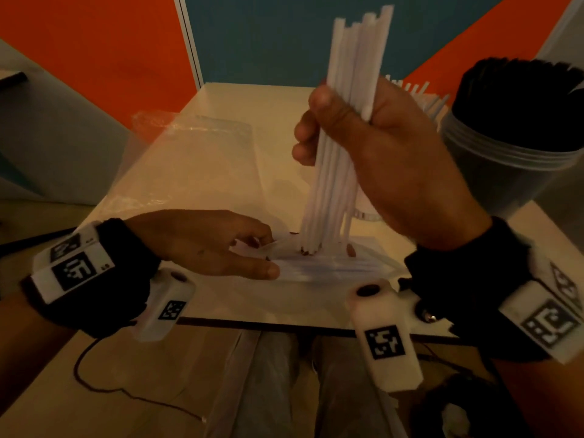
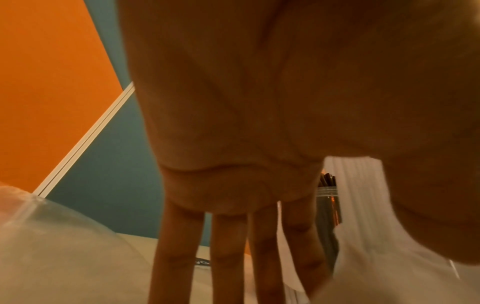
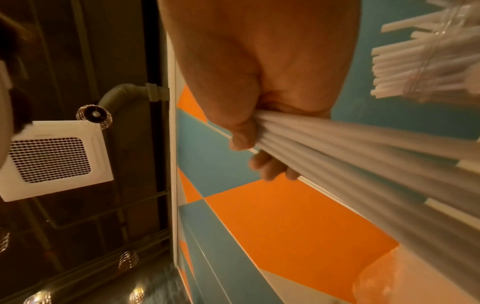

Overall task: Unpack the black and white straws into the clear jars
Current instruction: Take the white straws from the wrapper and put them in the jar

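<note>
Left hand [image 1: 205, 245]: low over the near tabletop [image 1: 221, 99], palm down, fingers extended and relaxed; the fingertips [image 1: 268, 273] press on the flat packet of white straws [image 1: 331, 267]. Nothing is gripped.
Empty plastic bag [image 1: 189, 159]: clear, lying flat on the tabletop beyond the left hand, apart from it.
Packet of white straws: lies flat on the near tabletop between the two hands; the lower ends of the raised bundle stand on it.
White straw bundle [image 1: 344, 121]: held near upright, slightly tilted, upper ends uneven; located at centre, directly right of the left hand's fingertips.
Right hand [image 1: 379, 153]: raised above the tabletop, fingers and thumb curled round the middle of the white straw bundle; the right wrist view shows the straws [image 3: 350, 148] fanning out from the closed grip.
Clear jar, far [image 1: 436, 102]: behind the right hand, holding white straws; mostly hidden.
Clear jar, right [image 1: 512, 172]: at the right edge of the tabletop, filled with black straws [image 1: 518, 99] standing upright.
</note>
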### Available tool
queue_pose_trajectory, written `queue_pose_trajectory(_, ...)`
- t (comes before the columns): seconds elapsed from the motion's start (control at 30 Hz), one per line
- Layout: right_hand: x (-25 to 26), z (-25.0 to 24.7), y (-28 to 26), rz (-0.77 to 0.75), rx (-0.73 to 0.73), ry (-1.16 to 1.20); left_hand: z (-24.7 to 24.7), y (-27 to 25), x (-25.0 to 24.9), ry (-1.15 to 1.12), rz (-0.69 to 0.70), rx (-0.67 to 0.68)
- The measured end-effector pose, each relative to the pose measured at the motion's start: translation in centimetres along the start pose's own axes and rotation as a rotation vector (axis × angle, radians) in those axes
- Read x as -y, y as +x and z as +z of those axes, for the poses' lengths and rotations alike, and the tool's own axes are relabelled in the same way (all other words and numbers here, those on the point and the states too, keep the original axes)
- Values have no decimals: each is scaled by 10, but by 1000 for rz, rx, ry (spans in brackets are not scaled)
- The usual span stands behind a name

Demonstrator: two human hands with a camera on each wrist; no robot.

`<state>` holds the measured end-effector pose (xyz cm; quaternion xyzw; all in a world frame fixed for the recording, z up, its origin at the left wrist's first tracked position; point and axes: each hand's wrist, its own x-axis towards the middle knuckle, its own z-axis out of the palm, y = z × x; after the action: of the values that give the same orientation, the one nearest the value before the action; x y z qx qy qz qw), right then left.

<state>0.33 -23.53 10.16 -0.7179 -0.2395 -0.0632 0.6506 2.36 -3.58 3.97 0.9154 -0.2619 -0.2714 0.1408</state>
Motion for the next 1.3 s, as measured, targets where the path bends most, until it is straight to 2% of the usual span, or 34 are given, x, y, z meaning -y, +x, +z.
queue_pose_trajectory(0.13, -29, 10, 1, -46, -111, -47, 2, 3, -1, 5, -16, 11)
queue_pose_trajectory(0.27, -55, 16, -8, 5, -129, -106, 4, 5, 5, -82, -1, -48)
queue_pose_trajectory(0.47, -46, 11, -1, 14, -224, 16, 5, 8, 8, -99, 34, -134)
queue_pose_trajectory(0.6, -30, 6, 7, -8, -278, 160, -1, 16, -12, -204, 38, -298)
queue_pose_trajectory(0.67, -21, 5, 11, -17, -276, 236, -5, 22, -28, -327, 116, -349)
queue_pose_trajectory(0.77, -9, 4, 15, -55, -266, 312, -12, 31, -51, -528, 321, -333)
queue_pose_trajectory(0.83, -2, 4, 16, -71, -272, 349, -16, 36, -64, -575, 414, -348)
queue_pose_trajectory(0.97, 4, -2, 20, -98, -280, 364, -22, 43, -80, -653, 467, -419)
queue_pose_trajectory(1.13, 8, -15, 21, -86, -250, 444, -29, 52, -84, -595, 481, -564)
queue_pose_trajectory(1.23, 9, -18, 23, -79, -292, 389, -31, 64, -85, -574, 486, -563)
queue_pose_trajectory(1.3, 10, -26, 25, -141, -352, 328, -34, 73, -87, -594, 511, -529)
